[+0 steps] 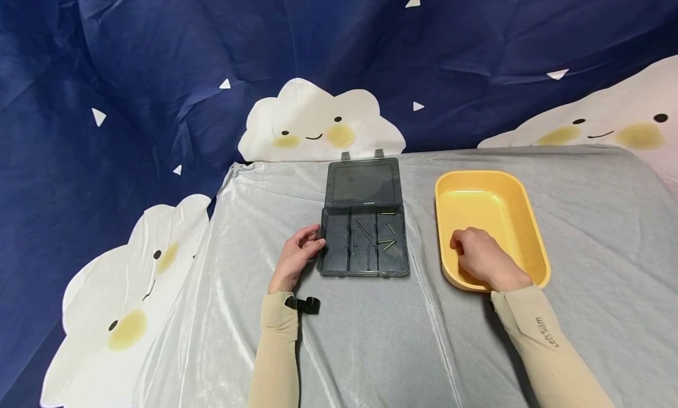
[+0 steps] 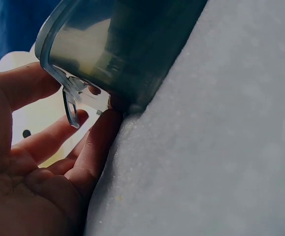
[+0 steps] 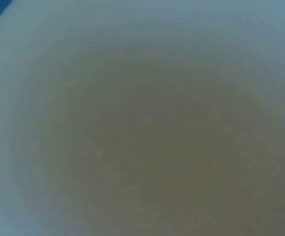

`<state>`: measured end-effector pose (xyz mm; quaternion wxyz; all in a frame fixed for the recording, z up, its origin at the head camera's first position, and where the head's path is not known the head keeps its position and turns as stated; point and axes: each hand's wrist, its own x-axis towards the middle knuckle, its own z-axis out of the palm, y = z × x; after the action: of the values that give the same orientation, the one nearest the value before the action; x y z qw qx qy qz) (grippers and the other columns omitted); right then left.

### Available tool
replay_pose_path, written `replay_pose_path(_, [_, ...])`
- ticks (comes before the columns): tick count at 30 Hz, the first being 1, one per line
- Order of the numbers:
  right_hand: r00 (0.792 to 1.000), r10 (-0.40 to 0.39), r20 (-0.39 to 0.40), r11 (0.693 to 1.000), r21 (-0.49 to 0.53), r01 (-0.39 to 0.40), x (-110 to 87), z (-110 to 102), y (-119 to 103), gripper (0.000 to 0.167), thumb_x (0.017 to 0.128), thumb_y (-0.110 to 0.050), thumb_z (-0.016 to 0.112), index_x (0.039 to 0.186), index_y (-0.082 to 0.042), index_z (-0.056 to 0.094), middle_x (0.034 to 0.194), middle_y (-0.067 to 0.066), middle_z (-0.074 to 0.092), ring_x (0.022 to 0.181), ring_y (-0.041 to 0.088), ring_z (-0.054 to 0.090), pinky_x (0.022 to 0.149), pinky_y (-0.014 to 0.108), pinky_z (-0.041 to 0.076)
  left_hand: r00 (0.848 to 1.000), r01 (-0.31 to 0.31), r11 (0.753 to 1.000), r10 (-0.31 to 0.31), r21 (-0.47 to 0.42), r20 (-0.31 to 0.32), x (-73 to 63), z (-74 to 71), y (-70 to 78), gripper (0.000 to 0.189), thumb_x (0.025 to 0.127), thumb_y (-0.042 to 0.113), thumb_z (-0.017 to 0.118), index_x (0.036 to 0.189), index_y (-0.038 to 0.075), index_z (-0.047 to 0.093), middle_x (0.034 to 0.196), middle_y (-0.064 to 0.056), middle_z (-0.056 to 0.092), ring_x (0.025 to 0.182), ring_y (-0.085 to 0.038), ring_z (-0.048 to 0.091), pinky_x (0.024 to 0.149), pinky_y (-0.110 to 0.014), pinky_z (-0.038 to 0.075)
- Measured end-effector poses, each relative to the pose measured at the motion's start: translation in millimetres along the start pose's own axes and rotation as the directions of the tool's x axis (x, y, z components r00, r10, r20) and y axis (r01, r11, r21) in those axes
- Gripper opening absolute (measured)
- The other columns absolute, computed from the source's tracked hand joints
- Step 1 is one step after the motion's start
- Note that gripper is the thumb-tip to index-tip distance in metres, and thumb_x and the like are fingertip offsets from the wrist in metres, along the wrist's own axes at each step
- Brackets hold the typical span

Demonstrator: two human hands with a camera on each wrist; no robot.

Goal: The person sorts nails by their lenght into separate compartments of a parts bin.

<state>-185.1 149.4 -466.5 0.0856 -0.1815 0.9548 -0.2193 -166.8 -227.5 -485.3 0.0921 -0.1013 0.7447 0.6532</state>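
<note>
A dark see-through compartment box point(image 1: 335, 270) lies with its lid point(image 1: 363, 183) folded back. Long dark screw-like pieces point(image 1: 365, 231) lie in its middle section, and several shorter brassy ones point(image 1: 389, 245) are in the right section; the left section shows bare floor. My left hand point(image 1: 298, 258) holds the box's left side. In the left wrist view, one finger of that hand point(image 2: 48, 182) is at the box's rim and another low beside the cloth. My right hand point(image 1: 484, 259) reaches down into a yellow tub point(image 1: 535, 243), knuckles bent; its fingertips are hidden, and I cannot tell whether they hold anything.
A grey plush cloth point(image 1: 371, 337) covers the table under the box and tub. Behind it hangs a dark blue curtain point(image 1: 450, 55) with smiling clouds. A black strap point(image 1: 304, 305) is on the left wrist. The right wrist view is a blur.
</note>
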Motion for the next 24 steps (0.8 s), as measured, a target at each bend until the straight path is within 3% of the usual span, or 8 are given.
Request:
replay_pose_path(14, [0.994, 0.105, 0.004, 0.994, 0.040, -0.105, 1.6, -5.2, 1.8, 0.012, 0.080, 0.007, 0.054, 0.090, 0.002, 0.059, 0.079, 0.012, 0.058, 0.075, 0.028, 0.053, 0.068, 0.038, 0.045, 1.000, -0.005, 1.000, 0.005, -0.004, -0.005, 0.2, 0.7, 1.4, 0.051, 0.090, 0.008, 0.065, 0.138, 0.001, 0.050, 0.131, -0.022, 0.054, 0.090, -0.001, 0.057, 0.081, -0.022, 0.049])
replay_pose_path(24, [0.982, 0.177, 0.072, 0.984, 0.023, -0.179, -2.6, -10.8, 3.8, 0.013, 0.079, 0.004, 0.050, 0.087, -0.002, 0.058, 0.079, 0.013, 0.059, 0.072, 0.027, 0.052, 0.063, 0.033, 0.041, 1.000, 0.003, 1.000, -0.003, 0.013, -0.005, -0.8, 0.1, 1.8, 0.051, 0.090, 0.009, 0.065, 0.139, 0.002, 0.050, 0.132, -0.021, 0.053, 0.092, -0.002, 0.056, 0.080, -0.022, 0.049])
